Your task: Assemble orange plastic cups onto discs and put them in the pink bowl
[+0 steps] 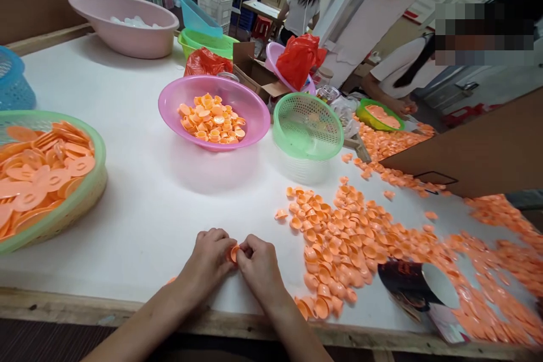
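Note:
Close to the table's front edge, my left hand (211, 255) and my right hand (259, 264) meet with fingers closed on one small orange plastic cup (235, 253). Part of the cup is hidden by the fingers. To the right of my hands spreads a large heap of similar small orange cups (339, 232). Beyond my hands stands a pink basin (258, 124) with several orange cups in it. A bit of orange (171, 280) shows beside my left forearm, mostly covered.
A green basket (99, 181) of flat orange pieces stands at left. Farther back are a green colander (335, 150), a pale pink tub (148, 45) and red bags (299, 59). A dark printed cut container (403, 283) lies among the cups. Another person (399, 68) works at the far right.

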Demonstrator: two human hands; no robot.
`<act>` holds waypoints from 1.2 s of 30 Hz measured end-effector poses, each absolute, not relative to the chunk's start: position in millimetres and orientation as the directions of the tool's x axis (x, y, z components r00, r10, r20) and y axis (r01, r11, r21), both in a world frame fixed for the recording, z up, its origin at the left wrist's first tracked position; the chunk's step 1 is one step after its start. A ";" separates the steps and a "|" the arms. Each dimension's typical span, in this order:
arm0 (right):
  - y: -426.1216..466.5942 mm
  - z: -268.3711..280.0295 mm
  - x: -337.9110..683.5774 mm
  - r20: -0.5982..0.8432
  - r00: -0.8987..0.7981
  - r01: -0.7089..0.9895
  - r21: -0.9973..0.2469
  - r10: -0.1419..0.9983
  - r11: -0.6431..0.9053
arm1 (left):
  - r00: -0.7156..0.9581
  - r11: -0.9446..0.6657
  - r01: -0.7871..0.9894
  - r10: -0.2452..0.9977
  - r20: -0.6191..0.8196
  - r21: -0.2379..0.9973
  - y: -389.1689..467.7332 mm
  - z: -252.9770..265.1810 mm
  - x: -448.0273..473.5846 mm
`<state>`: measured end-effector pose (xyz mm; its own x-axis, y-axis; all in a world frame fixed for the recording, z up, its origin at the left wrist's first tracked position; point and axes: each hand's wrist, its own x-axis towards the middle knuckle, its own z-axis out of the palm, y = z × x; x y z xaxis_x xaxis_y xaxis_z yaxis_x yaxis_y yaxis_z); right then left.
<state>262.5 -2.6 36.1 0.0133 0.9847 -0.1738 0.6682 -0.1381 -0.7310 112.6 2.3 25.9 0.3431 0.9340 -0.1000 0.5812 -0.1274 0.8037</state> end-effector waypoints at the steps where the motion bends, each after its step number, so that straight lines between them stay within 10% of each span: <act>1: -2.4 37.0 262.9 -0.169 0.004 0.685 -0.718 0.986 -0.125 | 0.340 -0.085 0.554 0.931 -0.132 0.828 3.9 30.0 110.7; 8: -4.1 40.0 263.3 -0.163 -0.020 0.734 -0.672 0.986 -0.096 | 0.208 0.206 0.583 0.897 -0.390 0.786 16.9 51.6 113.1; 28: -9.2 36.1 258.6 -0.129 0.012 0.646 -0.756 0.992 -0.106 | 0.221 0.128 0.747 0.878 -0.425 0.653 20.8 47.3 115.1; 36: -44.0 38.2 255.4 0.181 0.065 0.449 -0.884 0.981 0.134 | 0.238 0.225 0.200 0.933 -0.270 0.954 -16.4 47.5 106.8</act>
<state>255.4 -44.0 38.2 0.0648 0.9813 0.1813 0.4486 0.1336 -0.8837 106.8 -16.4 47.5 0.2378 0.9330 -0.2701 0.2001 0.2251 0.9536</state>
